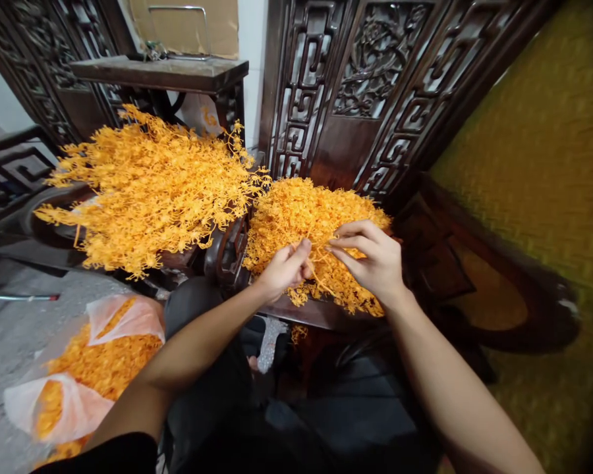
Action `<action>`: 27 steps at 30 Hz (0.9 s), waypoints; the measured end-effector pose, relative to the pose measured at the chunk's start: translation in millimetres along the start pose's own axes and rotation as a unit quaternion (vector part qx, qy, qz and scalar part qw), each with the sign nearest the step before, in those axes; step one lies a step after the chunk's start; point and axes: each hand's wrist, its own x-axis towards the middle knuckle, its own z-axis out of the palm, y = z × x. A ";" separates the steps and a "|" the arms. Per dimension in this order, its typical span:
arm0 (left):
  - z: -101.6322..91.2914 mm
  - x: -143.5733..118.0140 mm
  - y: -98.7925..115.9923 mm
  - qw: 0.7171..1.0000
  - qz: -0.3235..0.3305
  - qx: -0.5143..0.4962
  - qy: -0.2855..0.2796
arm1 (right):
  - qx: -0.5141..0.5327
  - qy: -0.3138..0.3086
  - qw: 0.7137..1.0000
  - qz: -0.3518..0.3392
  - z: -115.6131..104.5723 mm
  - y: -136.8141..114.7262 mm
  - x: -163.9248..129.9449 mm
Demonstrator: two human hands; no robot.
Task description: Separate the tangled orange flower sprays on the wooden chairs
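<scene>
My left hand [289, 268] is closed, thumb against fingers, round a thin orange plastic flower stem [321, 280] whose bare end points down to the right. Facing it, my right hand [370, 259] has its thumb and fingertips drawn together at the stem's upper part. What those fingertips pinch is too small to make out against the orange behind. Both hands are just above a heap of small orange plastic flower pieces [296, 204] on a dark wooden seat [321, 315].
Left of the heap lies a larger pile of orange branched plastic sprays [153, 191]. An open translucent bag [123, 319] of orange pieces stands on the grey floor [4, 336]. Behind are a small dark table [178, 76] and carved wooden panels [350, 141]. A curved wooden armrest [548, 309] borders the right.
</scene>
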 end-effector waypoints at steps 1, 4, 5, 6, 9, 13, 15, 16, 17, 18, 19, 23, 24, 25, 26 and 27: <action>0.9 -0.5 -1.4 1.000 0.004 0.017 0.000 | -0.008 -0.009 1.000 -0.015 1.3 -1.6 -0.7; 0.5 0.5 -4.7 0.999 0.033 0.034 0.011 | -0.033 -0.036 0.998 -0.046 5.6 -5.2 -3.8; 0.0 1.3 -5.3 0.998 0.046 0.029 0.016 | -0.045 -0.044 0.997 -0.053 7.2 -6.2 -4.5; -0.4 2.2 -5.7 0.998 0.058 0.023 0.018 | -0.058 -0.051 0.995 -0.058 8.9 -6.7 -4.9; -1.1 1.8 -4.6 0.996 0.092 0.016 0.000 | -0.104 -0.060 0.990 -0.076 13.3 -0.5 -3.9; -4.7 -7.5 1.4 0.991 0.123 0.032 -0.039 | -0.160 -0.053 0.985 -0.032 11.6 38.6 -4.2; -10.3 -11.7 5.3 0.991 0.111 0.030 -0.066 | -0.186 -0.018 0.981 0.060 8.5 66.0 -7.8; -13.8 -12.5 7.0 0.991 0.100 0.029 -0.079 | -0.196 0.001 0.973 0.118 7.8 78.5 -10.3; -17.6 -12.2 8.5 0.992 0.087 0.029 -0.084 | -0.205 0.009 0.963 0.176 8.4 88.9 -12.8; -21.1 -10.8 9.6 0.993 0.073 0.031 -0.083 | -0.213 -0.002 0.951 0.226 10.1 96.5 -15.0; -24.2 -8.5 10.4 0.995 0.057 0.037 -0.075 | -0.217 -0.026 0.939 0.265 13.0 100.7 -16.3; -29.3 3.7 10.0 0.998 0.009 0.064 -0.008 | -0.216 -0.115 0.919 0.308 24.5 81.9 -10.1; -28.5 5.9 9.1 0.997 0.012 0.081 0.014 | -0.204 -0.114 0.920 0.315 26.0 68.7 -6.5; -27.1 7.2 8.0 0.993 0.022 0.108 0.037 | -0.176 -0.113 0.922 0.327 27.3 53.0 -3.1; -25.0 7.4 6.7 0.986 0.038 0.148 0.063 | -0.131 -0.118 0.922 0.343 28.9 35.4 -0.9; -22.4 6.5 5.1 0.974 0.055 0.202 0.089 | -0.064 -0.131 0.920 0.363 31.5 16.7 -0.3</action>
